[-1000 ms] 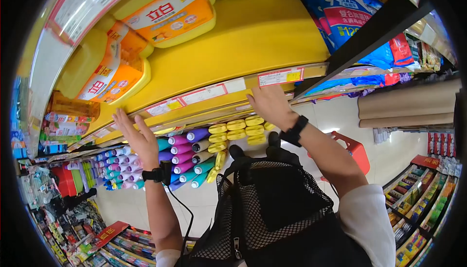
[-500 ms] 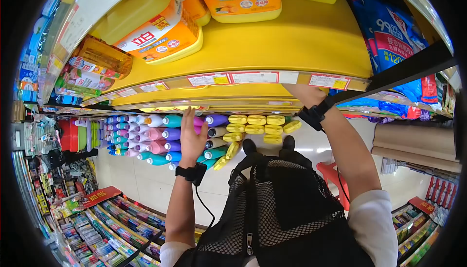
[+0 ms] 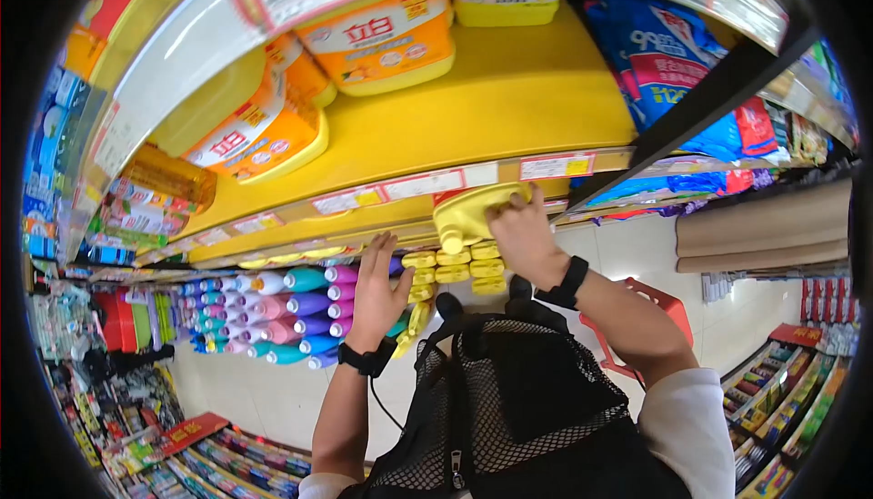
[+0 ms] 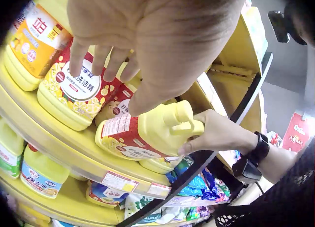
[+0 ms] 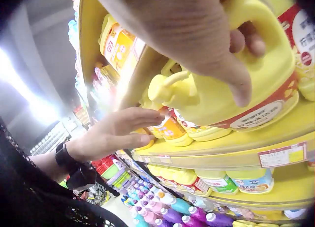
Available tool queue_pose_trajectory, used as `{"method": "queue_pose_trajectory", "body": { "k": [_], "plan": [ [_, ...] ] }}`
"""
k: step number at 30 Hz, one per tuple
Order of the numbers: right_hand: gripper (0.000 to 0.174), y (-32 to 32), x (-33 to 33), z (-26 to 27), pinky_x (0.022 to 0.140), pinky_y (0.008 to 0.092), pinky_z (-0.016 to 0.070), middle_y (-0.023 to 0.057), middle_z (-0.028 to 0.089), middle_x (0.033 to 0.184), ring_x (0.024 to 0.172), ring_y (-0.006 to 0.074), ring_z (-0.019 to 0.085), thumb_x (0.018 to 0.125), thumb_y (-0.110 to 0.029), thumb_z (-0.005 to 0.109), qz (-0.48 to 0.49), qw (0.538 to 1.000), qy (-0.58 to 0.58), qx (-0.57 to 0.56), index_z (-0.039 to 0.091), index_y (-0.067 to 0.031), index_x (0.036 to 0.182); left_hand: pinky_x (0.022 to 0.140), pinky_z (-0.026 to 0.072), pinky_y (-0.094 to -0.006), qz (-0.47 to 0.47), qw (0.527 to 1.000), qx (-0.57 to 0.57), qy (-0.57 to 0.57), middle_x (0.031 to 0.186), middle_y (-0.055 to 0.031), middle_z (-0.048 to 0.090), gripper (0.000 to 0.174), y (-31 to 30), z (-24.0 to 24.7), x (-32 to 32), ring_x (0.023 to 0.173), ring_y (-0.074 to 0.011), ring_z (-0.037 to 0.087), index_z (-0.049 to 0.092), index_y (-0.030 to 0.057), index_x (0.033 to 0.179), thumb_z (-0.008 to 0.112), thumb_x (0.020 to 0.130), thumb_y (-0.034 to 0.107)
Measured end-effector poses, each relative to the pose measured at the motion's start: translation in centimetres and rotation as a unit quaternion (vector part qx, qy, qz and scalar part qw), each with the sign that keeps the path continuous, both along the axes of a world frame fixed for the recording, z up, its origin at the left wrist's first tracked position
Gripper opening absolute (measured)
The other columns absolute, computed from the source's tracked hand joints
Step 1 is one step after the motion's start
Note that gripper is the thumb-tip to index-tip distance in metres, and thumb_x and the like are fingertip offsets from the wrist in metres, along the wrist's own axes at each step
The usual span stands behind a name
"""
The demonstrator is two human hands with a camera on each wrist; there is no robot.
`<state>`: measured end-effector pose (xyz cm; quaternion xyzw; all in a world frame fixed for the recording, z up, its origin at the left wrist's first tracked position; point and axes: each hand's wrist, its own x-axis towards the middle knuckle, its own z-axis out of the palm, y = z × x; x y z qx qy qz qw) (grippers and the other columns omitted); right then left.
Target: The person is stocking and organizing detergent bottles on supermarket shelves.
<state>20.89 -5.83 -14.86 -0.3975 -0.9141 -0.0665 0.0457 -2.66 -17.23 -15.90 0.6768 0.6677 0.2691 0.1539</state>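
A large yellow jug of dish detergent [image 3: 473, 211] with a red label is tilted at the front of a shelf. My right hand [image 3: 526, 243] grips it by its moulded handle, fingers through the loop in the right wrist view. The jug's cap and neck [image 4: 184, 111] face away from the shelf. My left hand [image 3: 375, 294] is raised at the shelf edge to the left of the jug, its fingers extended and holding nothing. Beside the jug on the same shelf stands another yellow detergent jug [image 4: 69, 96] with a red and white label.
Orange-labelled jugs [image 3: 377, 40] stand on the yellow upper shelf [image 3: 491, 90], whose price-tag edge [image 3: 436, 183] overhangs the hands. A black shelf post [image 3: 718, 99] and blue bags [image 3: 659, 63] are at right. Coloured bottles [image 3: 273, 308] line up below; a red stool [image 3: 641, 322] stands behind.
My right hand, partly hidden beneath the upper shelf edge half a second ago, has come back out with the yellow jug. My left hand stays raised and extended. The head view has shifted.
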Motion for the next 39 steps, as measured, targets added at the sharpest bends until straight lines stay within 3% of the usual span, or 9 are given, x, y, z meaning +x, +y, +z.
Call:
{"method": "queue_pose_trajectory", "body": {
  "k": [4,5,11,18,22,23,30,33,39],
  "plan": [
    [0.018,-0.1,0.1,-1.4,0.092,0.0501,0.0416,0.0063,0.068,0.078,0.087,0.0240,0.066,0.074,-0.013,0.062,0.021,0.996,0.081,-0.006,0.066,-0.0070,0.091,0.108,0.0370,-0.0455,-0.032,0.999,-0.008,0.003,0.139,-0.0244,0.045,0.059,0.6,0.2,1.2,0.130,-0.0417,0.043,0.045,-0.0037,0.134,0.070,0.082,0.009],
    [0.023,-0.7,0.3,-0.6,0.096,0.0466,0.0418,0.0102,0.067,0.088,0.097,0.0269,0.063,0.073,-0.008,0.060,0.018,0.997,0.050,-0.063,0.064,-0.0056,0.095,0.108,0.0367,-0.0454,-0.038,0.999,-0.007,0.003,0.139,-0.0245,0.045,0.061,0.8,0.4,1.3,0.130,-0.0416,0.042,0.044,-0.0037,0.135,0.070,0.082,0.010],
    [0.017,-4.8,3.4,3.6,0.095,0.0478,0.0416,0.0067,0.064,0.082,0.093,0.0243,0.062,0.075,-0.012,0.060,0.060,0.988,0.107,-0.096,0.063,-0.0076,0.091,0.112,0.0337,-0.0459,-0.067,0.997,-0.026,-0.004,0.147,-0.0250,0.038,0.084,0.7,2.2,2.2,0.136,-0.0411,0.037,0.033,-0.0033,0.144,0.078,0.074,0.009],
    [0.015,-9.9,8.8,12.7,0.104,0.0555,0.0377,0.0013,0.050,0.069,0.080,0.0204,0.054,0.067,-0.017,0.062,0.128,0.973,0.145,-0.130,0.059,-0.0098,0.081,0.109,0.0365,-0.0529,-0.271,0.957,0.096,0.045,0.142,-0.0220,0.046,0.081,-0.2,5.8,3.5,0.132,-0.0385,0.045,0.045,0.0008,0.137,0.079,0.065,0.009],
    [0.013,-10.6,10.2,17.1,0.099,0.0580,0.0430,0.0007,0.046,0.067,0.073,0.0180,0.052,0.064,-0.016,0.063,0.172,0.973,0.121,-0.098,0.057,-0.0095,0.074,0.105,0.0418,-0.0516,-0.333,0.927,0.157,0.071,0.135,-0.0212,0.053,0.049,0.6,8.2,5.0,0.128,-0.0368,0.051,0.055,-0.0003,0.122,0.070,0.075,0.009],
    [0.013,-10.6,10.4,18.1,0.097,0.0583,0.0446,0.0002,0.045,0.066,0.071,0.0174,0.051,0.063,-0.015,0.063,0.179,0.973,0.118,-0.090,0.056,-0.0093,0.073,0.103,0.0445,-0.0504,-0.315,0.927,0.191,0.068,0.132,-0.0197,0.057,0.031,0.8,9.2,5.8,0.124,-0.0350,0.055,0.058,-0.0002,0.111,0.064,0.082,0.006],
    [0.017,-10.2,11.1,20.7,0.086,0.0520,0.0479,-0.0010,0.044,0.062,0.065,0.0158,0.050,0.050,-0.016,0.062,0.138,0.977,0.157,0.044,0.051,-0.0098,0.062,0.100,0.0460,-0.0517,-0.279,0.907,0.291,0.118,0.125,-0.0166,0.062,0.017,3.6,14.7,7.1,0.120,-0.0355,0.058,0.059,0.0029,0.098,0.067,0.083,0.006],
    [0.021,-7.4,10.3,20.5,0.081,0.0509,0.0455,0.0000,0.051,0.067,0.069,0.0182,0.055,0.044,-0.017,0.056,0.103,0.965,0.205,0.128,0.053,-0.0088,0.064,0.105,0.0403,-0.0534,-0.252,0.915,0.309,0.062,0.132,-0.0185,0.057,0.045,7.0,15.3,7.7,0.125,-0.0384,0.053,0.057,0.0035,0.115,0.076,0.075,0.010],
    [0.020,-0.2,10.0,19.9,0.077,0.0434,0.0428,0.0077,0.053,0.077,0.079,0.0270,0.055,0.064,-0.012,0.060,0.097,0.957,0.216,0.166,0.057,-0.0035,0.082,0.108,0.0378,-0.0447,-0.245,0.939,0.202,-0.130,0.132,-0.0196,0.055,0.072,14.0,14.5,7.7,0.126,-0.0375,0.051,0.048,0.0007,0.130,0.083,0.068,0.011]
  ]
}}
